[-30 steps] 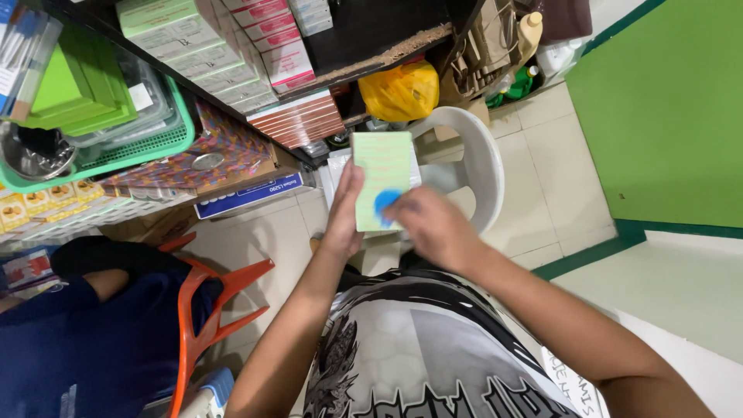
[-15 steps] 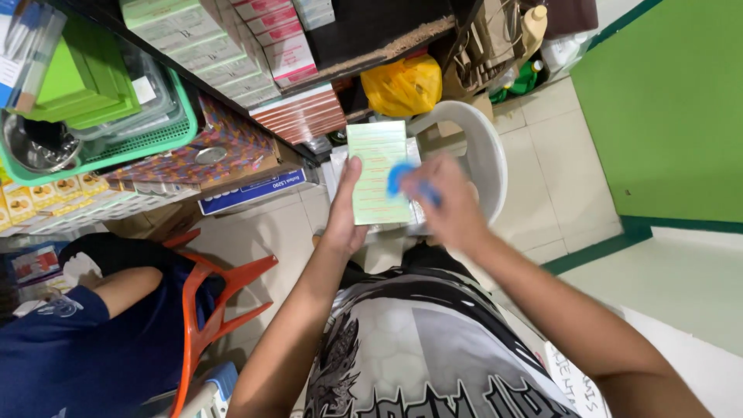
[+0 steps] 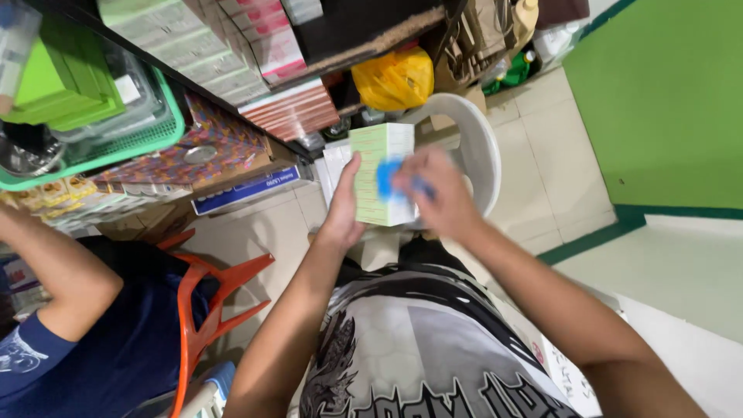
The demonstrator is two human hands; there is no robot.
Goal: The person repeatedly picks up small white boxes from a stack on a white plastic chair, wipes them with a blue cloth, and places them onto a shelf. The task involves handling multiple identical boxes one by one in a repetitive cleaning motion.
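I observe the left hand [image 3: 346,207] gripping the pale green box [image 3: 377,174] along its left edge, thumb up the near face, fingers wrapped behind. The box is held upright in front of the chest, above the white plastic chair [image 3: 472,147]. The right hand [image 3: 441,193] is closed around a small blue object [image 3: 385,176] and presses it flat against the box face; motion blur prevents me from identifying the object, possibly a stamp or a marker cap.

Change against the earlier frames: one second ago the blue object sits at the lower right of the box face; half a second ago it is near the upper right edge; now it lies mid-face, further left. I judge that the right hand is working the blue object across the box surface in repeated passes while the left hand holds the box steady. The box has also turned slightly, so its white side panel now shows.

At lower left, a second person's arm [image 3: 54,267] is now raised beside the orange chair [image 3: 209,298].
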